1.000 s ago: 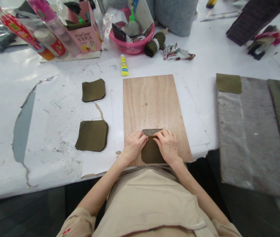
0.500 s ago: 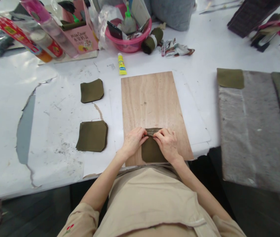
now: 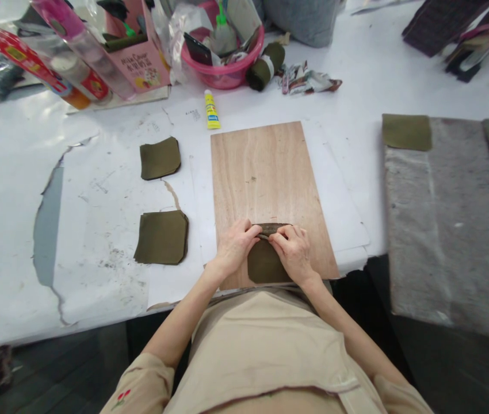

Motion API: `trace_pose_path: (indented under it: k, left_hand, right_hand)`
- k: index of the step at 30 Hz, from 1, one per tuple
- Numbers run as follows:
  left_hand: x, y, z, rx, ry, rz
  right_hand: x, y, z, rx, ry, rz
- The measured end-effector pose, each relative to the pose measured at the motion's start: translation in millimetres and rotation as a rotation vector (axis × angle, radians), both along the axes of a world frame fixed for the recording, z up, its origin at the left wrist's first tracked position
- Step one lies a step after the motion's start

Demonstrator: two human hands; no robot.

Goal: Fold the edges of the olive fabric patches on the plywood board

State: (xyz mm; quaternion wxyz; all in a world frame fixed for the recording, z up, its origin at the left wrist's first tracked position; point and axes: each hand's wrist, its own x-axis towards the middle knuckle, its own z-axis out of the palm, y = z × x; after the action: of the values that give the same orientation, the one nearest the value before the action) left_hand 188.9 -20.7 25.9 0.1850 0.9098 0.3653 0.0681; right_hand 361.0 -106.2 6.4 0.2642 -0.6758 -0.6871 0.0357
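An olive-green fabric piece [image 3: 268,263] with cut corners lies on the near part of a plywood board [image 3: 262,172]. Its far edge is folded over, showing a greyish-brown underside. My left hand [image 3: 236,244] pinches the left part of that fold between thumb and fingers. My right hand [image 3: 293,250] pinches the fold a little to the right, covering the right side of the piece. Left of the board lie two piles of similar olive pieces, a nearer stack [image 3: 161,237] and a farther stack [image 3: 160,158].
A yellow glue tube [image 3: 211,110] lies beyond the board. Behind it stand a pink basket [image 3: 222,75] of small items, an olive roll [image 3: 266,66], a pink carton [image 3: 141,66] and bottles. At right, a grey padded board [image 3: 455,224] carries an olive piece [image 3: 407,132].
Both hands keep pinching the fabric's far edge. My left fingers have shifted slightly right along the fold, closer to my right hand. The view has moved a little.
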Motion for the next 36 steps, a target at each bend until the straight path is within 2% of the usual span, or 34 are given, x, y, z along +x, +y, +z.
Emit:
trace_pose_path:
  k: [6,22,28,36]
  left_hand:
    - [4,4,2.8,0.050,0.029,-0.121]
    - [11,13,14.6,-0.080,0.070,-0.147]
    - [14,18,20.0,-0.076,0.121,-0.164]
    - [8,12,14.2,0.006,0.127,-0.158]
  right_hand:
    - [0,0,0.9,0.010,-0.005,-0.012]
    - [0,-2,2.3,-0.022,0.003,0.002]
    - [0,-2,2.6,-0.043,0.048,0.000]
    - [2,-5,-1.0,-0.035,0.062,-0.026]
